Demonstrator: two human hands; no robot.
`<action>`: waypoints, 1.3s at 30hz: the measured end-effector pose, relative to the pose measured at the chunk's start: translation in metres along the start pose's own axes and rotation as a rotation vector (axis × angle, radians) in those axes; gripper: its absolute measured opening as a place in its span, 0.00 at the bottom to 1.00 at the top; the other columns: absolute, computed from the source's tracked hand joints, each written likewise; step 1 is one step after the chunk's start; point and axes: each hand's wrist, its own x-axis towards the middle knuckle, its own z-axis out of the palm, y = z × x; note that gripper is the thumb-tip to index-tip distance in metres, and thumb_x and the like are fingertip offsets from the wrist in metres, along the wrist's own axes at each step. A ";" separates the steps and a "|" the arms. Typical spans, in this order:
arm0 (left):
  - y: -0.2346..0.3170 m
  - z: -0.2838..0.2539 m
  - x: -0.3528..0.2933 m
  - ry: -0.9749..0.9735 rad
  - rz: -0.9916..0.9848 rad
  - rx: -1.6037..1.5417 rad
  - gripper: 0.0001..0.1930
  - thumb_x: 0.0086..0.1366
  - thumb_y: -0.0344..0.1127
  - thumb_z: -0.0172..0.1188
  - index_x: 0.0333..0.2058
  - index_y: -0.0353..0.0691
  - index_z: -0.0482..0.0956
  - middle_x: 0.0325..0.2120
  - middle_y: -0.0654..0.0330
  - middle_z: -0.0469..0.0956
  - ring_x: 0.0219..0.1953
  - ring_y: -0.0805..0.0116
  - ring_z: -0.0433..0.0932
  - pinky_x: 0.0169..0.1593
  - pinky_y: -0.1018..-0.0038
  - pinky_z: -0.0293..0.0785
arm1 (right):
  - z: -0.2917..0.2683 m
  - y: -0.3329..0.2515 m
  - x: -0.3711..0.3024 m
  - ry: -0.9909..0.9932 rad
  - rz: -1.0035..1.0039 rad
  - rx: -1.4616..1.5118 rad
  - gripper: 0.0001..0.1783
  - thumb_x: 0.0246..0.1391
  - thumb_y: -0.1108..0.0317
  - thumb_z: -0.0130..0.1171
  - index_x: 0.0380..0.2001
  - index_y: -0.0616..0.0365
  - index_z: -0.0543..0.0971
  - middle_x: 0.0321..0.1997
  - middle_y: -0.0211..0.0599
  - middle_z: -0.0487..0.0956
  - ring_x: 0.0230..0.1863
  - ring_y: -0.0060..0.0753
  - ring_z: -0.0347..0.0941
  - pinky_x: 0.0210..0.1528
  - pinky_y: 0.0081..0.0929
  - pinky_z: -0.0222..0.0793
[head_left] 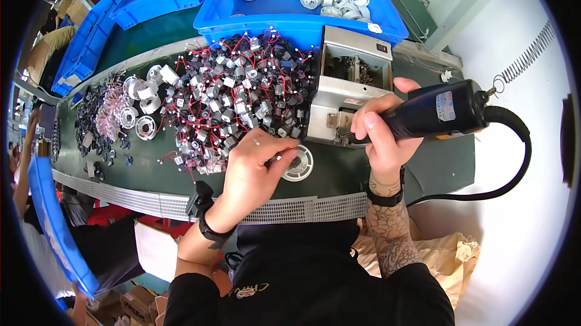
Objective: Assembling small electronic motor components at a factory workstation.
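My right hand (386, 135) is wrapped around a black electric screwdriver (426, 111), held nearly level with its tip pointing left. The tip end is at the front of a beige metal screw feeder box (351, 91), which has small dark screws in its open tray. On the green bench, a white round plastic housing (301, 172) lies near the front edge. My left hand (257, 159) has its thumb and forefinger pinched together at the housing's left side, over a dark part in its middle. The fingers partly hide that dark part.
A heap of small motors with red wires (236, 96) fills the bench's middle. Loose white housings (150, 105) and bundled wires (109, 114) lie left. Behind stands a blue bin (260, 24) of white parts. A coiled spring (526, 53) and black cable (525, 162) join the screwdriver. A person holds a blue crate (54, 223) at left.
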 end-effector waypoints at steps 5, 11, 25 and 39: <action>-0.009 0.007 -0.003 0.024 0.078 0.004 0.09 0.54 0.25 0.71 0.36 0.37 0.86 0.24 0.58 0.81 0.31 0.59 0.77 0.35 0.66 0.75 | 0.003 0.000 -0.003 0.010 0.018 0.111 0.35 0.48 0.86 0.61 0.60 0.67 0.61 0.25 0.36 0.78 0.21 0.24 0.72 0.25 0.22 0.68; -0.005 0.006 -0.002 0.019 0.041 -0.009 0.09 0.54 0.25 0.71 0.35 0.38 0.86 0.25 0.59 0.81 0.33 0.60 0.77 0.35 0.67 0.74 | 0.011 -0.023 -0.010 -0.088 0.163 0.245 0.39 0.46 0.87 0.59 0.62 0.65 0.59 0.26 0.38 0.76 0.21 0.25 0.71 0.25 0.22 0.67; -0.006 0.041 -0.027 0.256 -0.038 0.138 0.15 0.54 0.23 0.67 0.43 0.39 0.82 0.29 0.58 0.74 0.35 0.56 0.71 0.38 0.63 0.70 | 0.040 -0.016 -0.008 -0.341 -0.051 0.033 0.39 0.53 0.78 0.61 0.64 0.61 0.54 0.21 0.37 0.70 0.18 0.31 0.68 0.22 0.31 0.69; -0.020 0.044 -0.026 0.300 -0.023 0.030 0.18 0.56 0.22 0.65 0.47 0.35 0.78 0.36 0.52 0.74 0.40 0.52 0.73 0.45 0.61 0.71 | 0.055 -0.004 -0.013 -0.414 -0.029 -0.007 0.32 0.53 0.81 0.57 0.59 0.61 0.57 0.22 0.39 0.72 0.19 0.31 0.68 0.23 0.29 0.67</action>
